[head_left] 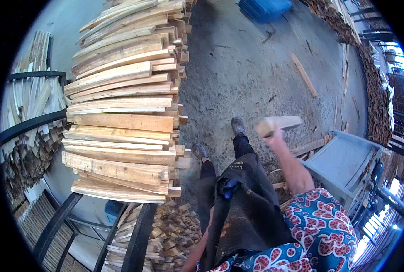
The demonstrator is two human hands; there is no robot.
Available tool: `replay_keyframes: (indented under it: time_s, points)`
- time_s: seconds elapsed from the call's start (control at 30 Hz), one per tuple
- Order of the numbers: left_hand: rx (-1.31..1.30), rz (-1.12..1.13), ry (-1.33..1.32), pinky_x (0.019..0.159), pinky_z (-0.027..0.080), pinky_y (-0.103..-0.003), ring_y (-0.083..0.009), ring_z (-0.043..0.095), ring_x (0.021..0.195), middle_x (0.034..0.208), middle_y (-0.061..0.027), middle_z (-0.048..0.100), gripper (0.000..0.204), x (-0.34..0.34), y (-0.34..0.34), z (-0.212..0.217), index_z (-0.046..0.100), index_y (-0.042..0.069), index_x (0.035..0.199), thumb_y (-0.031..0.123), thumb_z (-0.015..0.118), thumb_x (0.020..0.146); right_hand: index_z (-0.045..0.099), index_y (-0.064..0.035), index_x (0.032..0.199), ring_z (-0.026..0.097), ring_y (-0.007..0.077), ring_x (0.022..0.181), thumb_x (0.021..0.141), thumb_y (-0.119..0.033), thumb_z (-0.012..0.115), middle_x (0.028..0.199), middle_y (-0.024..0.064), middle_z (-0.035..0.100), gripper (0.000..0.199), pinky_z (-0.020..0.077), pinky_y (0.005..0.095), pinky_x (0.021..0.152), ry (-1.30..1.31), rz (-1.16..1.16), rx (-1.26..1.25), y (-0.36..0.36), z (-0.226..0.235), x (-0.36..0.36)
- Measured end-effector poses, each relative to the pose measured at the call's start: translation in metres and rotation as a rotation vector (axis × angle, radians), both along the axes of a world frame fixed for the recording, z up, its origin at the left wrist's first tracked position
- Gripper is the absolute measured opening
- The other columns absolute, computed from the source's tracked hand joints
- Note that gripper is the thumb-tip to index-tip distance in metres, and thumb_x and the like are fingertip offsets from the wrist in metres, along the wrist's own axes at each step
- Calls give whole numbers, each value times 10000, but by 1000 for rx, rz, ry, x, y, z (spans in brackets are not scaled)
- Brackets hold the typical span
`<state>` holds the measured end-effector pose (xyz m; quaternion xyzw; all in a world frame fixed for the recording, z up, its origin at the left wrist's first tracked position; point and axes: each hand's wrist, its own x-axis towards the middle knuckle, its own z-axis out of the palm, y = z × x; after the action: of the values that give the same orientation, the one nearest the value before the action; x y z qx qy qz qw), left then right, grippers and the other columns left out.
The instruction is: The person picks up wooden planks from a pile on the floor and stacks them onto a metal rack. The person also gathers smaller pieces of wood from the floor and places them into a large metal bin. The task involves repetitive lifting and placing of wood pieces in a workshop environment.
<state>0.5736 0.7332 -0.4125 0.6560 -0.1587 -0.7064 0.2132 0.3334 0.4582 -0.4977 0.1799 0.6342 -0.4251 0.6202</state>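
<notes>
Far-left rack: dark metal bars (34, 124) curve across pale wood strips (34, 97); a darker heap of cut ends sits below them.
Board stack: tall pile of sawn pale boards (120, 122), lying crosswise, ends uneven on the right side.
Stack's near end: black metal bars (140, 238) run down toward the lower edge; a blue container (113, 211) shows between bars there.
Lower pile: jumbled short wood pieces (175, 231), just right of those bars.
Left arm: forearm (197, 254) in beside the apron; left hand out of sight, so cannot tell how its fingers stand or what they touch.
Wearer: dark apron (247, 204), dark shoes (238, 126) on grey floor (220, 77).
Blue bin: upper edge of view, on the floor (265, 9).
Right hand: out over the floor, well apart from the stack (274, 137); fingers closed around a wood piece (286, 121), blurred, pointing rightward.
Sleeve: patterned teal and red (320, 217).
Loose plank: slanted on the floor beyond the right hand (304, 75).
Grey metal cart: shallow tray, right of the right forearm (342, 156).
Far-right heap: brown stacked wood along the edge (379, 99).
</notes>
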Motion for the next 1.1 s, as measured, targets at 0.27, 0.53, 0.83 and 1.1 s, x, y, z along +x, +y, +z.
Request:
replay_keyframes:
  time_s: [0.27,0.53,0.83,1.1]
  points:
    - [52,-61,40,699,402,-297,-207,523,802,871,-106,555,239,19,41,-14,477,42,1023,156,398,828,413,-150,1128,505,242,947,725,-197,609,1085,82,491,451,397,491,801,-690,583,83,85,-21,214]
    - [68,-122,31,701,400,-284,-186,519,799,876,-92,554,241,22,53,4,476,39,1030,157,399,835,337,-65,1194,472,284,1010,764,-184,548,1106,132,466,494,372,459,870,-510,226,16,142,32,32]
    - [106,-161,26,703,398,-271,-161,514,796,881,-76,553,243,26,58,11,475,36,1039,157,399,842,364,-129,1172,458,286,1023,774,-376,511,1121,94,460,490,355,524,842,-322,39,155,160,-9,76]
    - [190,-191,33,704,395,-258,-139,511,793,886,-61,551,246,28,38,13,474,33,1046,158,400,849,229,-198,1269,399,308,1048,674,-254,634,1228,128,343,722,368,544,771,-513,570,171,166,13,242]
